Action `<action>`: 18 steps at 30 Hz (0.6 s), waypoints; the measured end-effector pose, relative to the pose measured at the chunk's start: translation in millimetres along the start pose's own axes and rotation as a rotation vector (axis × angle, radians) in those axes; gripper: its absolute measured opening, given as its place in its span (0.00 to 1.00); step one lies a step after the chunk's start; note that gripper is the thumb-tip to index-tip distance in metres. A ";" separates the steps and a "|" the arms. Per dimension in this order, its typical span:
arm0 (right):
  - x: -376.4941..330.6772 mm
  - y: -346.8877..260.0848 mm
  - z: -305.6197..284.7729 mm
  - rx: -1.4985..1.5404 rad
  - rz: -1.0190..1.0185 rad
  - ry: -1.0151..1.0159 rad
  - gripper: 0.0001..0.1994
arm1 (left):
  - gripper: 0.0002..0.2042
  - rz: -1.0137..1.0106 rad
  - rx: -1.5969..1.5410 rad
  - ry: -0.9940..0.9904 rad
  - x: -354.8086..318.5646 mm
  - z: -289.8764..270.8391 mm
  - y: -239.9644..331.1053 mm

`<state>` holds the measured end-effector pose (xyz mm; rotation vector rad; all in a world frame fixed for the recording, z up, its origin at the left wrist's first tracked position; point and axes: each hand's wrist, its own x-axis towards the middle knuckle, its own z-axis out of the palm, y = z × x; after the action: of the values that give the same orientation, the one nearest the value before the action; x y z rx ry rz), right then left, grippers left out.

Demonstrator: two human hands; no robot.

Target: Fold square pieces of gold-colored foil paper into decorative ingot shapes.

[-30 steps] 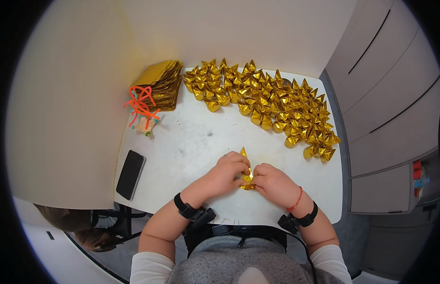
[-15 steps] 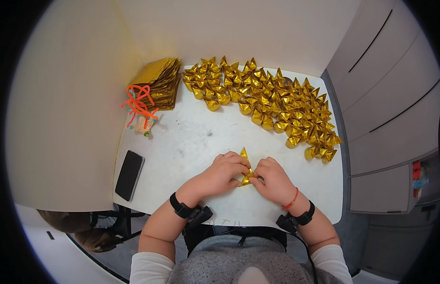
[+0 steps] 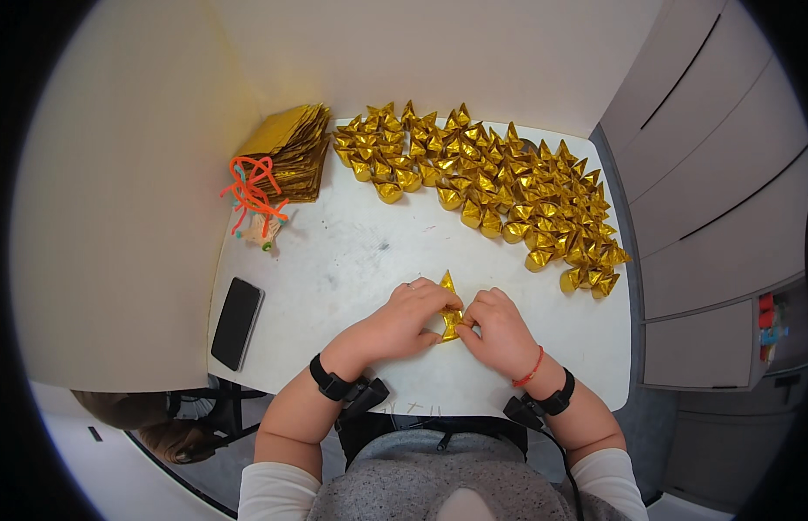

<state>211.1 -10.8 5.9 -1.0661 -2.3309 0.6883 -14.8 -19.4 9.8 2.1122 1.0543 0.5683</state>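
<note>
I see the gold paper piece (image 3: 450, 311) just below the frame's centre, pinched from both sides: my left hand (image 3: 402, 321) and right hand (image 3: 500, 333) both have fingers closed on it, over the white table (image 3: 352, 260). Folded gold ingots (image 3: 500, 191) spread across the upper right; a gold sheet stack (image 3: 291, 152) sits upper left, a black phone (image 3: 237, 323) at left.

A white counter (image 3: 352, 260) carries a long heap of folded gold paper pieces (image 3: 500, 187) across its far side. At the far left corner sits a stack of gold sheets (image 3: 291, 152), with orange cord (image 3: 252, 193) tangled just beside it. A black phone (image 3: 237, 323) lies near the left edge. Grey cabinets (image 3: 717, 217) stand to the right.
</note>
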 end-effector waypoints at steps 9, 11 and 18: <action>-0.5 -0.9 1.7 -0.051 0.014 0.012 0.07 | 0.27 0.019 -0.015 0.003 0.0 -0.6 -0.5; -0.9 -1.6 1.0 -0.064 0.025 0.008 0.07 | 0.26 0.028 -0.003 0.010 0.1 -3.1 4.4; -2.3 -1.9 7.3 -0.139 0.082 -0.020 0.06 | 0.25 0.028 -0.010 0.100 1.7 9.6 -2.1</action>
<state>206.9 -15.4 1.1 -1.2266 -2.3921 0.5757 -8.7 -20.9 2.0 2.1113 1.0760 0.6979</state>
